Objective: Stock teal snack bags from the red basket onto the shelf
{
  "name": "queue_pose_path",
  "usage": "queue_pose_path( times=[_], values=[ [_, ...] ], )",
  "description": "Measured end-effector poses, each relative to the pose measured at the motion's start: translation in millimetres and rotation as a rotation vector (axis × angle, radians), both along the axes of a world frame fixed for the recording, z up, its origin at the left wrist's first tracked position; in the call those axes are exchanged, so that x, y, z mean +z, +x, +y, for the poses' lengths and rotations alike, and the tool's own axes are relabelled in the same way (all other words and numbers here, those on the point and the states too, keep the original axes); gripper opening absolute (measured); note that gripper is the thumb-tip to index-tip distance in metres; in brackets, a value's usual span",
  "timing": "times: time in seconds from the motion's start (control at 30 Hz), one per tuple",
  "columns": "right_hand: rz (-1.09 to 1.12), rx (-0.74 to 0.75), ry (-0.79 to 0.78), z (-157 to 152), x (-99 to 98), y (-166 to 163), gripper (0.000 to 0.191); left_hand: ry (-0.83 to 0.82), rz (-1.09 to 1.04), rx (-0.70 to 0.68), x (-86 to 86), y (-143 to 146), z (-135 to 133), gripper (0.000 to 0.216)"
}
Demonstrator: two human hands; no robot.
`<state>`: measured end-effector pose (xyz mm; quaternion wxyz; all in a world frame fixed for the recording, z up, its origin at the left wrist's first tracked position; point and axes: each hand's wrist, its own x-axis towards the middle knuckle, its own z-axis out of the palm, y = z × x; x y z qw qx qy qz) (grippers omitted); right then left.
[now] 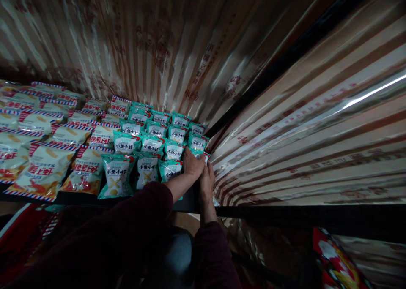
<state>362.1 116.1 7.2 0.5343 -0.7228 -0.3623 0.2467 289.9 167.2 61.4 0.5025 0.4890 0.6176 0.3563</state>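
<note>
Rows of teal snack bags (152, 142) stand on a dark shelf (95, 199). My left hand (192, 162) reaches across to the right end of the front rows, fingers curled onto a teal bag (201, 154) there. My right hand (207, 180) sits just beside and below it, fingers pressed to the same bag by the shelf's right wall. Both sleeves are dark maroon. The fingertips are partly hidden in shadow.
White and red snack bags (44, 166) fill the shelf's left part. Shiny striped sheeting (317, 145) covers the back and right side. A black upright (285, 56) divides the bays. Red packaging (336, 263) lies lower right, below the shelf edge.
</note>
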Motion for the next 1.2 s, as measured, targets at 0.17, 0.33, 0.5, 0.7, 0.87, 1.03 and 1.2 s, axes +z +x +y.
queue_pose_path(
  times=[0.17,0.33,0.5,0.7,0.87,1.03,1.2],
  values=[
    [-0.072,-0.011,-0.028,4,1.2,2,0.072,0.015,0.005,0.041,3.1,3,7,0.071],
    [-0.124,-0.007,-0.055,4,-1.5,6,0.074,-0.003,-0.054,0.116,3.5,8,16,0.069],
    [-0.157,0.002,-0.054,5,-0.9,10,0.070,-0.023,-0.092,0.116,4.3,12,25,0.064],
    [-0.148,-0.018,-0.047,6,1.9,12,0.065,-0.055,-0.063,0.102,1.5,11,35,0.059],
    [-0.142,-0.011,-0.041,8,0.6,14,0.065,-0.086,-0.048,0.100,0.3,12,41,0.054],
    [-0.186,-0.004,-0.040,9,1.3,15,0.066,-0.090,-0.037,0.082,0.9,15,43,0.056],
    [-0.208,-0.019,-0.034,11,5.8,12,0.066,-0.085,-0.033,0.092,4.7,14,45,0.061]
  ],
)
